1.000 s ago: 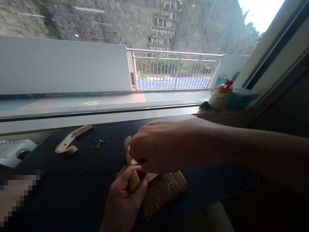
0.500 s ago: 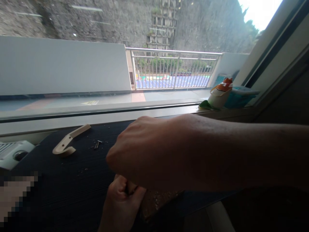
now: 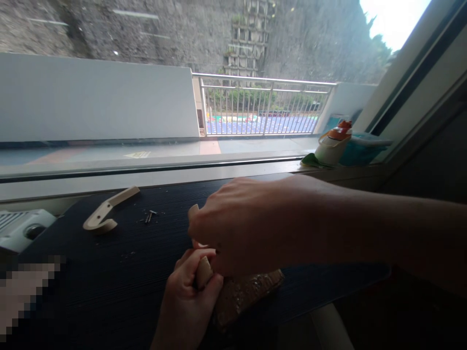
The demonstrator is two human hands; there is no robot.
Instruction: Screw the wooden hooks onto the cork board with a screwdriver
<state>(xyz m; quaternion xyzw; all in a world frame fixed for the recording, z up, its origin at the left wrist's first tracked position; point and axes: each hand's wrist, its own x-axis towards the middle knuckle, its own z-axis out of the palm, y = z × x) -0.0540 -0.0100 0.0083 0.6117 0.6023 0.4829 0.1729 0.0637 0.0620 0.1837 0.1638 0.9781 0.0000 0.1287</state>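
My left hand (image 3: 186,296) is closed around a pale wooden piece (image 3: 204,273), whose blunt end shows between thumb and fingers. Directly above and touching it, my right hand (image 3: 241,228) is curled shut with its back to me. A pale end (image 3: 193,211) pokes out past its knuckles, but what the fingers grip is hidden. Under the hands lies a brown, rough-surfaced block (image 3: 248,297), partly covered. To the left on the dark table rests a curved wooden hook (image 3: 104,214) with two holes. Beside it are a few small screws (image 3: 149,216).
The dark tabletop (image 3: 109,282) meets a white window sill (image 3: 175,174). On the sill at right stand a white bottle with an orange top (image 3: 332,146) and a teal box (image 3: 367,147). A white device (image 3: 27,228) is at the left edge, above a pixelated pale shape (image 3: 25,291).
My right hand has shifted slightly right and turned, uncovering more of my left hand, the wooden piece in it and the brown block. The hook and screws stay put on the table.
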